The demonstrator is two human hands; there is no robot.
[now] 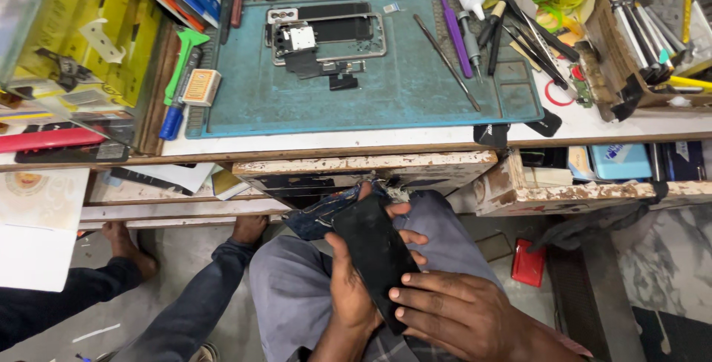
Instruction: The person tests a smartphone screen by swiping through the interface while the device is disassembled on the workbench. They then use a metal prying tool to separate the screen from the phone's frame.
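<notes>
Down over my lap I hold a flat black phone screen panel point(374, 251) with both hands. My left hand point(348, 288) grips its left edge, fingers wrapped behind and showing at the right edge. My right hand point(463, 310) clasps the lower end, fingertips pressed on the glass. A piece of blue denim cloth point(322, 212) lies on my grey trousers, partly under the panel's upper end. On the bench above, an opened phone frame point(326, 35) with exposed parts lies on the blue work mat point(371, 95).
Tweezers, screwdrivers and a purple tool point(454, 32) lie at the mat's right side. A green-and-blue tool point(178, 80) and small orange box point(200, 86) sit left. Open wooden drawers point(363, 165) project toward me. Another person's bare feet point(248, 227) and legs rest on the floor, left.
</notes>
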